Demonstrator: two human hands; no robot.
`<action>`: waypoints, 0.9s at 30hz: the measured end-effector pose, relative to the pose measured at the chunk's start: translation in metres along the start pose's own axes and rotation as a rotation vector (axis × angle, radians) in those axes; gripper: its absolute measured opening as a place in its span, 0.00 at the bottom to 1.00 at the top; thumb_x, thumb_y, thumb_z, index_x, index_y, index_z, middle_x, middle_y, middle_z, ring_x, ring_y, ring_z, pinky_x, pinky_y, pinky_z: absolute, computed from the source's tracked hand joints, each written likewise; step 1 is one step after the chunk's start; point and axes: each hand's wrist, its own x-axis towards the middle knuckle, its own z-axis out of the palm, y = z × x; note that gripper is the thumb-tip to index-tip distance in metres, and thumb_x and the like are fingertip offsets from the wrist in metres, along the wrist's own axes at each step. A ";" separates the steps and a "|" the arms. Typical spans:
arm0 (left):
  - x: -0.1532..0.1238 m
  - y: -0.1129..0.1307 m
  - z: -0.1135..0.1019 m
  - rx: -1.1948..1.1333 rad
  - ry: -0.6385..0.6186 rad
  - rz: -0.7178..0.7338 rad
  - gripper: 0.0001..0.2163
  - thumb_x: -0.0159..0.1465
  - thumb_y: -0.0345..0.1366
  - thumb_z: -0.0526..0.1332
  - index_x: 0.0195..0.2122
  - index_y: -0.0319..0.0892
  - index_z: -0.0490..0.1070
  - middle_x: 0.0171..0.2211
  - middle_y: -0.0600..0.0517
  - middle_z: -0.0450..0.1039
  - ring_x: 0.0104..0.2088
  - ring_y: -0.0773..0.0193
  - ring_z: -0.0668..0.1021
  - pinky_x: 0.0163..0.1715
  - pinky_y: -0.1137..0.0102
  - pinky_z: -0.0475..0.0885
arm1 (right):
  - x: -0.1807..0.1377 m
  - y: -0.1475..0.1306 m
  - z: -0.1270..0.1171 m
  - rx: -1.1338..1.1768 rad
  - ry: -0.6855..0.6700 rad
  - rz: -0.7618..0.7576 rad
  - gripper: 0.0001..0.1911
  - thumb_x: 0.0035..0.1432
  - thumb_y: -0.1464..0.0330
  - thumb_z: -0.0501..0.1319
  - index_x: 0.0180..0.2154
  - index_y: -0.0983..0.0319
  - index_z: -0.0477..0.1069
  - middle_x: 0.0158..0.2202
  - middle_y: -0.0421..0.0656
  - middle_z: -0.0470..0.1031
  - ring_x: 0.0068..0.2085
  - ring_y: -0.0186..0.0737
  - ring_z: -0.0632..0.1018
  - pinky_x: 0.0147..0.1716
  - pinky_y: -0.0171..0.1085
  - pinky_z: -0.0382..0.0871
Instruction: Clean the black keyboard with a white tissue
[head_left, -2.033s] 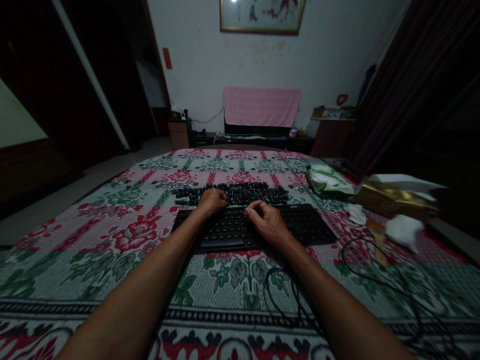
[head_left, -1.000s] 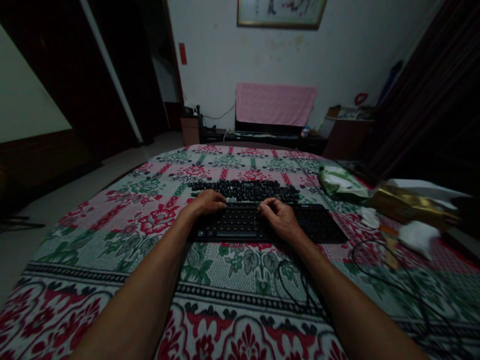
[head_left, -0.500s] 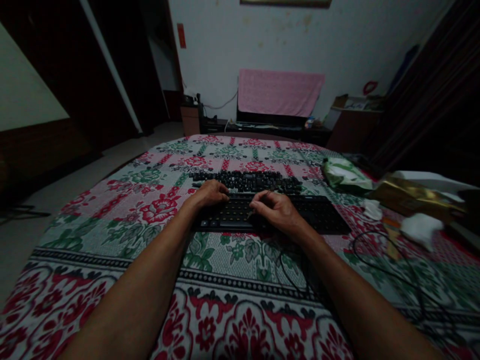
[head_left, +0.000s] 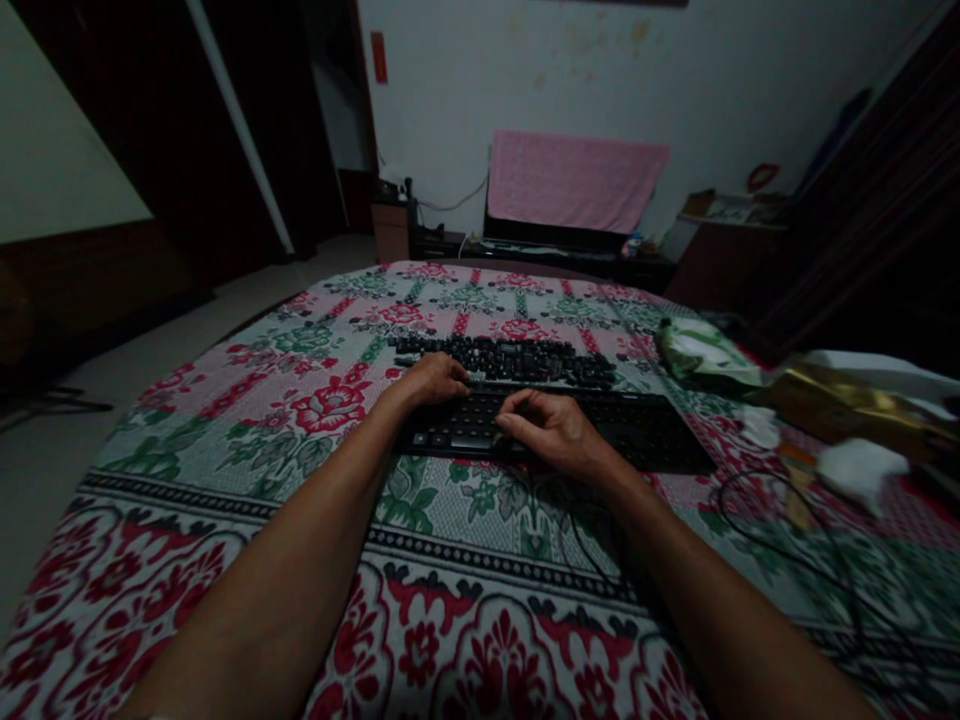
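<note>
1. Keyboard flat on the counter, loose keys just beyond, likely for easy reach.
2. Left hand over its left end, perhaps steadying; grip unclear.
3. Right hand curls above; can't tell if pinching.

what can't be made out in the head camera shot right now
All in the head view:
- Right hand: whether its fingertips pinch anything; too small and dark.
- Left hand: what lies beneath it; hidden by the hand.
- Keyboard: the parts behind both hands.
- Loose keys: their markings; too small and dark.
- Wall frame: its contents; cut off by the top edge.
</note>
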 end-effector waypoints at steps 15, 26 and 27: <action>0.003 -0.004 0.002 0.006 0.009 0.012 0.19 0.53 0.39 0.61 0.46 0.43 0.74 0.42 0.53 0.77 0.42 0.62 0.77 0.41 0.75 0.69 | -0.001 -0.004 0.000 -0.059 -0.063 0.015 0.11 0.55 0.62 0.58 0.34 0.64 0.70 0.24 0.38 0.69 0.25 0.30 0.68 0.25 0.30 0.62; 0.004 -0.006 0.005 -0.037 0.028 0.009 0.17 0.52 0.38 0.62 0.44 0.43 0.75 0.38 0.54 0.78 0.39 0.63 0.77 0.41 0.74 0.69 | -0.004 -0.015 0.005 -0.334 -0.088 -0.183 0.07 0.56 0.66 0.58 0.32 0.62 0.71 0.26 0.39 0.72 0.27 0.32 0.71 0.29 0.31 0.60; 0.004 -0.006 0.005 -0.034 0.027 0.013 0.17 0.52 0.38 0.62 0.44 0.43 0.75 0.38 0.54 0.78 0.39 0.63 0.77 0.41 0.75 0.69 | -0.005 -0.015 0.006 -0.341 -0.093 -0.197 0.06 0.56 0.66 0.58 0.32 0.62 0.71 0.27 0.40 0.72 0.28 0.32 0.71 0.29 0.31 0.60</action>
